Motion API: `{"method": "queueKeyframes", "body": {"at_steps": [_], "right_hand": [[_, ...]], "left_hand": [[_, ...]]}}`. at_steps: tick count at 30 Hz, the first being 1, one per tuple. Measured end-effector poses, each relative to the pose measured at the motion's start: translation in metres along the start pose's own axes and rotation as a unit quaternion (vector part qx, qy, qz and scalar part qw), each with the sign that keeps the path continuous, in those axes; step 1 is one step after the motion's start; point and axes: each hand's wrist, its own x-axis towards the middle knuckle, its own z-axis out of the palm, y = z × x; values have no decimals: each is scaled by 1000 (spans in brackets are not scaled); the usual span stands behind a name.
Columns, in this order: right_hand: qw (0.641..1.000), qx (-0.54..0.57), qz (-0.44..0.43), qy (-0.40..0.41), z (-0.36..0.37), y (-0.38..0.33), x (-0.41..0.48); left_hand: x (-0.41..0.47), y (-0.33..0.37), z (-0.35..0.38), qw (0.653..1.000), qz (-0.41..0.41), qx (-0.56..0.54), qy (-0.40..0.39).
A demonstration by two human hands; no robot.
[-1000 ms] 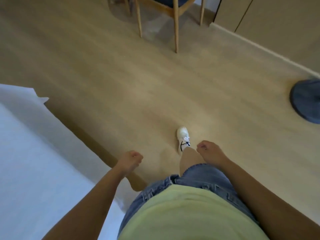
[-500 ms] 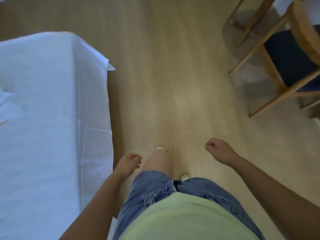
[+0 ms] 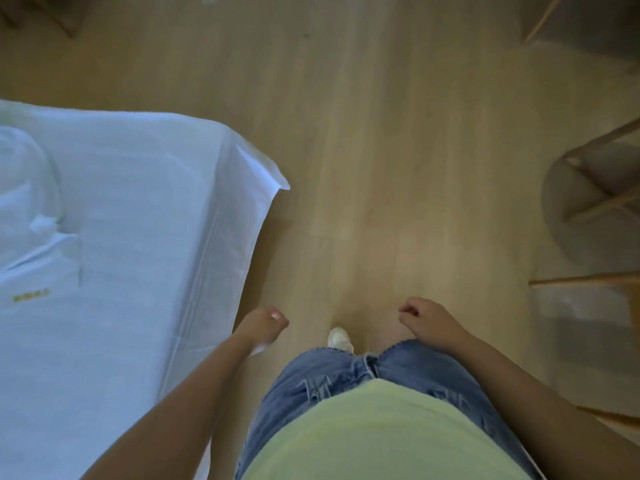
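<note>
Loosely curled, empty: left hand (image 3: 263, 322) near bed (image 3: 131, 220) at nine o'clock, right hand (image 3: 427, 318); chair (image 3: 585, 280) at three cut off.

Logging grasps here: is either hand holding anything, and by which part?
Nothing: the left hand, near the bed, and the right hand are loosely curled, empty.

Floor (image 3: 398, 150): pale wood planks, smooth, low sheen. Sheet (image 3: 138, 209): white cloth, matt, lightly creased. Shorts (image 3: 329, 379): blue denim, coarse, frayed patches. Shirt (image 3: 381, 438): pale yellow-green cloth, smooth, matt. Chair (image 3: 581, 280): light wood, smooth.
</note>
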Motion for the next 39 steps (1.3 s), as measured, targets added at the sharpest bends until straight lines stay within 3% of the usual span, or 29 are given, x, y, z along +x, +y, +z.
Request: {"method": "queueKeyframes", "body": {"at_steps": [4,17,22,27,33,36,39], "right_hand": [[1000,-19,-15,-20,-61,-35,84],[965,-192,-115,-138,-267,-204,361],[946,-238,-135,-176,-278,-297,450],[920,-293,-160,-207,-281,-418,529],[892,-329,-220,-220,-278,-579,612],[881,-343,-227,-235,-249,-649,651],[842,-380,-253,-286,-206,-728,691]], "left_hand": [[55,75,-34,999,10,-47,0],[205,231,-163,988,-88,-111,56],[267,244,-227,966,-115,-214,83],[331,230,-338,933,-139,-301,140],[384,218,-495,941,-133,-274,148],[405,202,-548,912,-139,-345,173],[423,171,-583,865,-190,-427,182]]}}
